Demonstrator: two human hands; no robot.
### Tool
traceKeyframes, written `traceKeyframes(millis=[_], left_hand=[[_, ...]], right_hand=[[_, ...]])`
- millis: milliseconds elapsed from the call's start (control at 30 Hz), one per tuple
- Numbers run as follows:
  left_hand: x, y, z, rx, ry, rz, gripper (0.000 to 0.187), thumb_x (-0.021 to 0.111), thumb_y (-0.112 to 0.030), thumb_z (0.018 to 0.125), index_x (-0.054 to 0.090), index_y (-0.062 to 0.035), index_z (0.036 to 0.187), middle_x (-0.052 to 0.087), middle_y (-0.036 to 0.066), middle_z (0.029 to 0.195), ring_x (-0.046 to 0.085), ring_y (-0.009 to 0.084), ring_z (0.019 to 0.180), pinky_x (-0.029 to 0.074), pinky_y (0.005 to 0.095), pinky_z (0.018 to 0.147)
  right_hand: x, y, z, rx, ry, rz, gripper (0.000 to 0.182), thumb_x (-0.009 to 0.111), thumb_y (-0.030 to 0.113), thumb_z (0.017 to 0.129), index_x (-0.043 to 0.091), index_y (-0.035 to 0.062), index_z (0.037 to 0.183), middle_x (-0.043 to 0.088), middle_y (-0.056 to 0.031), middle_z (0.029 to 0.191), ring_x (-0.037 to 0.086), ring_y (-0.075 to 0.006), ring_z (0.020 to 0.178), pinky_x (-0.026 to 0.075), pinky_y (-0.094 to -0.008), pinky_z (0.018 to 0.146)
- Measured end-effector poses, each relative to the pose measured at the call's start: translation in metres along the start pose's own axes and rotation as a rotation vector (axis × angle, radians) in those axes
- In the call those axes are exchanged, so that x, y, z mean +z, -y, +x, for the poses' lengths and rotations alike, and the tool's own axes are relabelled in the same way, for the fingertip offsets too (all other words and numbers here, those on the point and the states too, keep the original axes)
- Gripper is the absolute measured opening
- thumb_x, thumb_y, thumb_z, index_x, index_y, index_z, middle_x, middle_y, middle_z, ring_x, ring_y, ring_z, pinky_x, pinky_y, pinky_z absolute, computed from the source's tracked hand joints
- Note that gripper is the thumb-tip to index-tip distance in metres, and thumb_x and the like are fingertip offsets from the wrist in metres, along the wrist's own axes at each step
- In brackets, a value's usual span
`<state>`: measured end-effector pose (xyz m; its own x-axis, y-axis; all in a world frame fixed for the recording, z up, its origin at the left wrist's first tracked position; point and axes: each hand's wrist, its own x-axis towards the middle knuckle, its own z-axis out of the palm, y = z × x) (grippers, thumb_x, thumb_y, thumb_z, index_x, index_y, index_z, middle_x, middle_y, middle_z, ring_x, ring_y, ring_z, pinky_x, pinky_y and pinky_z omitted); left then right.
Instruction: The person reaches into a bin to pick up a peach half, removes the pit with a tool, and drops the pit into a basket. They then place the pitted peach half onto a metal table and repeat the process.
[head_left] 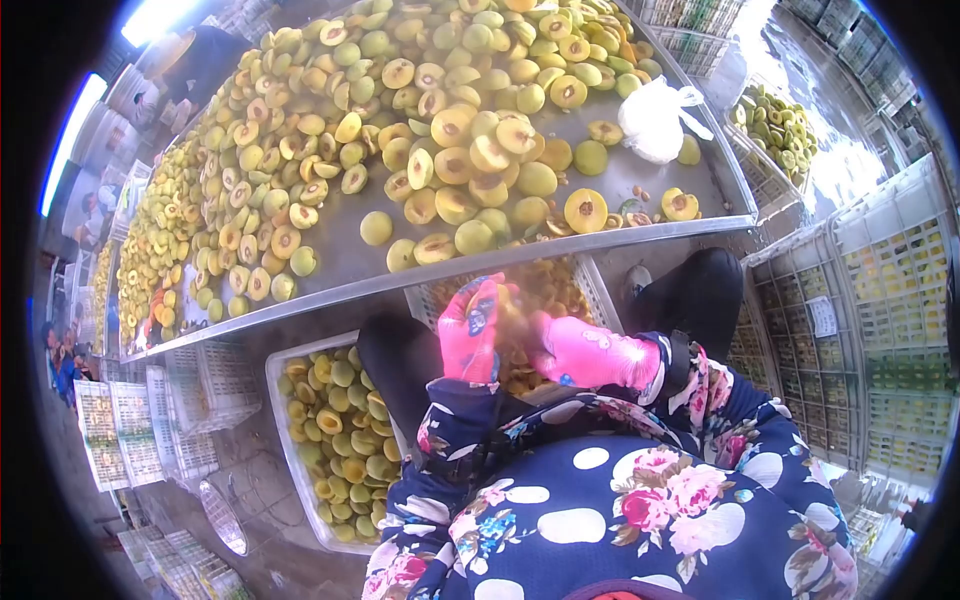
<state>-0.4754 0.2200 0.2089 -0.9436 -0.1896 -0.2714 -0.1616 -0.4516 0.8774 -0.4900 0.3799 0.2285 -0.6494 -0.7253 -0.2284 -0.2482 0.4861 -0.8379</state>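
Observation:
Both my hands wear pink gloves and are close together in front of the metal table's near edge. My left hand (470,330) is upright with its fingers curled; a blurred yellowish thing, perhaps a piece of fruit, shows at its fingertips. Just right of it, my right hand (590,350) points left, its fingers closed and smeared at the tips, so what they hold is unclear. Beneath the hands is a crate (600,297) of small brownish-yellow pieces. Halved yellow-green fruits (453,205) are heaped over the metal table (340,292), some with pits showing.
A white crate of halved fruits (340,440) stands on the floor at the left. A white knotted bag (655,120) sits on the table's right part. Stacked crates (870,320) rise at the right, more (130,430) at the left. People are at the far left edge.

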Motion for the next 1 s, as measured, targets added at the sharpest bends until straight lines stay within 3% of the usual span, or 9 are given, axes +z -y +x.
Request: traceKeyframes(millis=[233,300,400,500,567,667,700,867,1000], left_hand=[[0.004,0.013,-0.004,0.055,-0.008,-0.239,0.027,0.052,-0.021,0.09,0.056,-0.0007,0.107,0.062,0.014,0.092,0.06,0.02,0.074,0.052,0.0317,0.061],[0.005,0.015,-0.004,0.047,-0.001,-0.261,0.028,0.052,-0.022,0.089,0.055,-0.0016,0.108,0.061,0.014,0.093,0.06,0.0206,0.074,0.052,0.0326,0.06],[0.003,0.011,-0.003,-0.299,0.288,-0.652,0.039,0.049,-0.031,0.09,0.047,-0.0034,0.117,0.056,0.014,0.105,0.058,0.0227,0.082,0.051,0.0365,0.067],[0.001,0.024,0.01,-0.318,0.138,-0.676,0.029,0.05,-0.028,0.09,0.05,-0.0047,0.107,0.057,0.012,0.096,0.058,0.0238,0.073,0.049,0.0343,0.067],[-0.007,0.021,0.001,0.312,-0.064,0.611,0.021,0.053,-0.016,0.088,0.054,-0.0016,0.103,0.058,0.012,0.096,0.058,0.0232,0.077,0.049,0.0324,0.071],[-0.026,-0.01,-0.014,0.616,-0.123,0.788,0.02,0.057,-0.01,0.083,0.057,0.0013,0.099,0.059,0.013,0.096,0.058,0.0232,0.083,0.049,0.0297,0.076],[-0.044,-0.004,-0.011,0.469,-0.17,0.32,0.021,0.058,-0.01,0.082,0.057,0.0014,0.1,0.059,0.012,0.096,0.058,0.0225,0.085,0.048,0.0292,0.077],[-0.2,-0.055,-0.078,0.829,-0.814,1.284,0.014,0.058,-0.014,0.08,0.064,-0.0058,0.089,0.062,0.012,0.099,0.059,0.0259,0.09,0.046,0.0325,0.08],[-0.353,-0.03,-0.139,0.592,-1.334,1.553,0.015,0.06,-0.013,0.079,0.063,-0.0056,0.091,0.06,0.016,0.101,0.056,0.0326,0.095,0.044,0.0369,0.083]], right_hand=[[-0.01,0.014,-0.003,0.382,0.299,0.936,0.021,0.051,0.026,0.087,0.047,0.0056,0.083,0.044,0.0013,0.058,0.041,-0.0053,0.044,0.035,-0.0203,0.037],[-0.009,0.009,-0.005,0.374,0.334,1.052,0.022,0.051,0.022,0.087,0.049,0.0076,0.071,0.043,0.001,0.052,0.038,-0.0064,0.037,0.033,-0.0209,0.034],[-0.005,0.015,-0.008,0.439,0.355,1.19,0.021,0.051,0.017,0.087,0.049,0.0072,0.069,0.04,0.0022,0.046,0.034,-0.0075,0.031,0.029,-0.0219,0.031],[0.001,0.005,-0.018,0.348,0.221,1.241,0.013,0.047,0.014,0.088,0.051,0.0029,0.085,0.038,0.003,0.044,0.034,-0.0095,0.03,0.029,-0.0241,0.032],[0.001,-0.024,-0.026,0.118,0.19,1.315,0.016,0.047,0.017,0.087,0.05,0.0013,0.088,0.039,0.0018,0.044,0.033,-0.0084,0.03,0.029,-0.0236,0.03],[0.006,-0.054,-0.016,0.537,0.053,0.706,0.023,0.053,0.027,0.083,0.051,0.0063,0.075,0.042,0.0016,0.047,0.038,-0.0084,0.034,0.03,-0.0215,0.033],[0.009,-0.052,-0.018,0.604,0.022,0.586,0.023,0.053,0.028,0.083,0.05,0.0071,0.073,0.043,0.0015,0.047,0.038,-0.0087,0.034,0.031,-0.0215,0.033],[0.019,-0.046,-0.02,0.698,0.025,0.547,0.026,0.055,0.026,0.082,0.047,0.009,0.064,0.043,0.0015,0.047,0.039,-0.0093,0.034,0.032,-0.0219,0.034],[0.026,-0.051,-0.016,0.732,0.037,0.567,0.027,0.056,0.026,0.082,0.047,0.0087,0.063,0.044,0.001,0.049,0.042,-0.0095,0.037,0.035,-0.0226,0.035]])
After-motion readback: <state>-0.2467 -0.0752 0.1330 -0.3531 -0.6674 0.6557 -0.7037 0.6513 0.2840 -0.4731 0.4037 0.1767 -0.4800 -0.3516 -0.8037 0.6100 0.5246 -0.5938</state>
